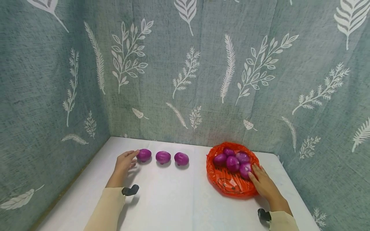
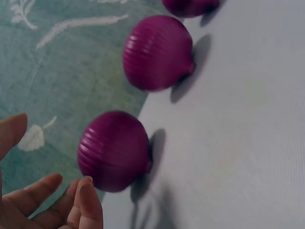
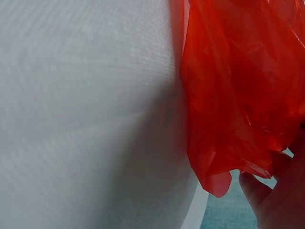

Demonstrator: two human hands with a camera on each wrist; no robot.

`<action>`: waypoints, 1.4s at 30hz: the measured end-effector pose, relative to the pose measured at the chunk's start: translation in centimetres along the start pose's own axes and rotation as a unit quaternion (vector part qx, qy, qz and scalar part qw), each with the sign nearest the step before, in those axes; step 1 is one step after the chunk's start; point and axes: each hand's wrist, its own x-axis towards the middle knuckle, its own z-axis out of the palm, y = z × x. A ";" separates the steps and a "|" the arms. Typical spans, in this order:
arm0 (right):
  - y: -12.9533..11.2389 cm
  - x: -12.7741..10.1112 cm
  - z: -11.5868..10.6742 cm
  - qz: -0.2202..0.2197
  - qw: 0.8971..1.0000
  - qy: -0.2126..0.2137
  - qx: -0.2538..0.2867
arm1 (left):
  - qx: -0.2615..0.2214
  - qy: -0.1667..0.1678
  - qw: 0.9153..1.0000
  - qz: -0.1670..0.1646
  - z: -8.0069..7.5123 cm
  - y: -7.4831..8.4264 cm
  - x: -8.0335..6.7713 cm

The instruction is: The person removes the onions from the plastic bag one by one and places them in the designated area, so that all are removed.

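Three purple onions [image 1: 163, 157] lined up on the worktop [image 1: 164, 202], stubs facing the near edge, long axes roughly crosswise! I count five more inside one red bag [image 1: 215, 183]. Left hand [image 1: 124, 164]: fingers parted beside the leftmost onion [image 1: 145, 155]; right hand [image 1: 265, 182]: fingers extended against the bag.

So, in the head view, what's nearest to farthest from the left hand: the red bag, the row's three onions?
1. Left onion, left end.
2. Middle onion, row's middle.
3. Right onion, right end.
4. Red bag, right side.
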 end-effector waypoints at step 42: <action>0.3 -0.2 -1.6 -0.041 0.995 0.016 -0.086 | 0.032 -0.167 0.980 0.103 10.4 6.3 -4.8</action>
